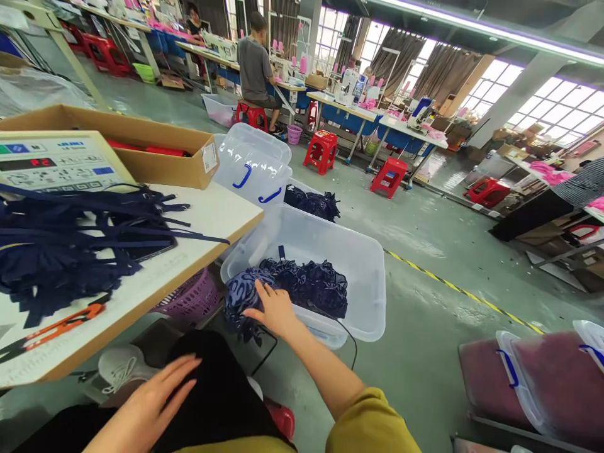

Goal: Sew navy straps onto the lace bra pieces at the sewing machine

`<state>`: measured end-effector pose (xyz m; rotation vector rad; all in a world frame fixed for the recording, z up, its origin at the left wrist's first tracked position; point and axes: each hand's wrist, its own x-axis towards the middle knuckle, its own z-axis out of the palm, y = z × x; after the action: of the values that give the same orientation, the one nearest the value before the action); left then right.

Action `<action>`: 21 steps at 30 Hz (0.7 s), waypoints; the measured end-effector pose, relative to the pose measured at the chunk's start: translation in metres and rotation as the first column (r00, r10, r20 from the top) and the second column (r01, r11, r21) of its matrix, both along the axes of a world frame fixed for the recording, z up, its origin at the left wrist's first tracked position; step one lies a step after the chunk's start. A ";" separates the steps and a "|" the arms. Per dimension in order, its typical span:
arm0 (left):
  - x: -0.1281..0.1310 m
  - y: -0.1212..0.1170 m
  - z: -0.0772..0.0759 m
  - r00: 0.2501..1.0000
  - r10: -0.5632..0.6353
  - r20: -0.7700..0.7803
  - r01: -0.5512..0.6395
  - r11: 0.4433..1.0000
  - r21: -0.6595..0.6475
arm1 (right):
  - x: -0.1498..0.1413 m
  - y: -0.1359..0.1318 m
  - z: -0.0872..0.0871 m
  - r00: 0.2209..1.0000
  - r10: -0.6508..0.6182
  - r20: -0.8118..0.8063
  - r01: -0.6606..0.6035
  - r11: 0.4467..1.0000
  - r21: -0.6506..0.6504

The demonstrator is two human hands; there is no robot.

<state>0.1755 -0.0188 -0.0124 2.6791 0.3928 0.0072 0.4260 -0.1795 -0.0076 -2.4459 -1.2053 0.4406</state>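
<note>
My right hand (272,308) reaches down to the clear plastic bin (363,277) on the floor and rests on a bundle of dark blue lace pieces (245,294) at its near edge, fingers curled over it. More dark blue lace (311,283) fills the bin. My left hand (151,396) hovers flat above my lap with fingers stretched out, holding nothing. A pile of navy straps (70,245) lies on the white table (207,220) to my left.
Orange snips (61,324) lie at the table's near edge, beside a control panel (56,160) and a cardboard box (141,141). A purple basket (189,299) sits under the table. Clear lidded bins (255,160) stand behind. People sit at sewing tables; red stools (321,150) dot the green floor.
</note>
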 end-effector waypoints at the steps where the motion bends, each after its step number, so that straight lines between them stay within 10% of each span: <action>1: 0.026 0.001 0.010 0.999 -0.043 0.015 0.043 0.999 0.023 | 0.017 -0.001 0.002 0.999 0.023 -0.032 -0.024 1.000 -0.006; 5: 0.118 -0.001 0.029 0.987 -0.159 0.009 0.155 0.971 0.182 | 0.102 -0.020 -0.001 0.994 -0.109 -0.025 0.105 0.987 -0.118; 9: 0.173 -0.005 0.004 0.987 -0.159 -0.009 0.158 0.966 0.204 | 0.161 -0.039 -0.035 0.982 -0.180 -0.055 0.151 0.926 -0.347; 14: 0.190 -0.007 -0.030 0.992 -0.114 -0.055 0.123 0.974 0.191 | 0.182 -0.029 -0.105 0.975 -0.163 -0.151 0.060 0.847 -0.528; 21: 0.190 -0.009 -0.035 0.992 -0.047 -0.113 0.065 0.984 0.163 | 0.194 0.050 -0.176 0.963 -0.064 -0.261 -0.094 0.829 -0.552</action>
<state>0.3651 -0.0278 -0.0478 2.8634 0.3645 -0.1289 0.6199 -0.1292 -0.1831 -2.7150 -1.0847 1.2497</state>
